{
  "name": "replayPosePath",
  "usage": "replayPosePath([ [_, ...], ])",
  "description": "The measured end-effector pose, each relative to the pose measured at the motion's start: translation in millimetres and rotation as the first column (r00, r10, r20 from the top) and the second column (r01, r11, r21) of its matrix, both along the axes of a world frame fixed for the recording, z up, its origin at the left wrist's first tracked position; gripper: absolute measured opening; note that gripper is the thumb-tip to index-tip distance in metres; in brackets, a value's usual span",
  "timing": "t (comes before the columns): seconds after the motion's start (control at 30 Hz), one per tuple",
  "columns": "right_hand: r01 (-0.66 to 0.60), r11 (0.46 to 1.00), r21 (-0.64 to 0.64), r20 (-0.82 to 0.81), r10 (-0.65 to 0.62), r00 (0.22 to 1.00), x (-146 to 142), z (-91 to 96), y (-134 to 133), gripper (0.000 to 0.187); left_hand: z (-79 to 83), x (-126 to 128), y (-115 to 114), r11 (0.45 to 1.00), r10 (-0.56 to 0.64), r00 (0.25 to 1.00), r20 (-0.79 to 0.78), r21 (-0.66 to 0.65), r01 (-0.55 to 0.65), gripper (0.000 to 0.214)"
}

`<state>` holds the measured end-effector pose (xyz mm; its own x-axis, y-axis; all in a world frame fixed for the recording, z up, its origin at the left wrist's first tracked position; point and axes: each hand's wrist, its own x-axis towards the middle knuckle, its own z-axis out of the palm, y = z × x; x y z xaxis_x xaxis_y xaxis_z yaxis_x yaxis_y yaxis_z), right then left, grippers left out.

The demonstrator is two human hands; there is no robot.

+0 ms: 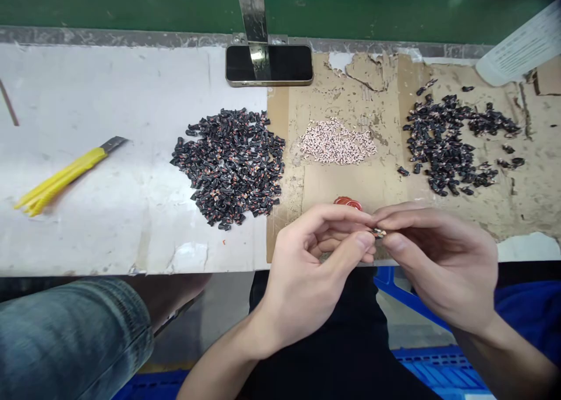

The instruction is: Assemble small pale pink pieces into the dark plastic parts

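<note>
Both hands meet above the table's front edge, pinching one small black part (pixel 377 233) with pale bits between the fingertips. My left hand (pixel 313 265) has thumb and forefinger closed on its left side. From the right, my right hand (pixel 442 259) closes thumb and forefinger on the same piece. Fingers cover most of it, so its exact kind cannot be made out. Just behind the fingertips lies a red round object (pixel 348 202), partly hidden. Farther back are a heap of tiny pinkish pieces (pixel 337 141), a large heap of small black parts (pixel 232 166) and another black heap (pixel 447 142).
A yellow-handled cutter knife (pixel 70 175) lies on the white sheet at left. A phone (pixel 269 65) rests against the back by a metal upright (pixel 253 8). A white bottle (pixel 521 43) lies tilted at back right. Another person's denim-clad leg (pixel 74 335) is at lower left.
</note>
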<state>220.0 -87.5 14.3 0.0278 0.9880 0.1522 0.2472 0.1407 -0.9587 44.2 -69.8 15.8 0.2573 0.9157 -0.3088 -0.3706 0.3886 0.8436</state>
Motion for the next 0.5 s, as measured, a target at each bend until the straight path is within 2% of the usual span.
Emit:
replayPosePath([
  [0.1, 0.014, 0.998, 0.064, -0.013, -0.013, 1.0, 0.1, -4.6, -0.7, 0.037, 3.0, 0.5, 1.7, 1.0, 0.004, 1.0, 0.015, -0.028, -0.004, 0.009],
  [0.3, -0.029, 0.987, 0.156, 0.027, 0.025, 0.999, 0.3, -5.5, 3.8, 0.041, 5.4, 1.6, 0.0, 0.999, 0.009, 0.999, 0.041, -0.045, -0.008, 0.01],
  [0.43, 0.021, 0.988, 0.156, 0.051, -0.029, 0.998, 0.3, -0.2, 5.7, 0.031, 4.4, 6.4, 0.4, 0.998, -0.036, 0.998, 0.043, -0.041, 0.038, 0.017],
  [0.5, 0.042, 0.987, 0.153, 0.084, -0.055, 0.995, 7.6, 0.6, 11.8, 0.022, 2.5, 3.6, 10.4, 0.992, -0.115, 0.992, -0.06, 0.042, 0.118, 0.028],
])
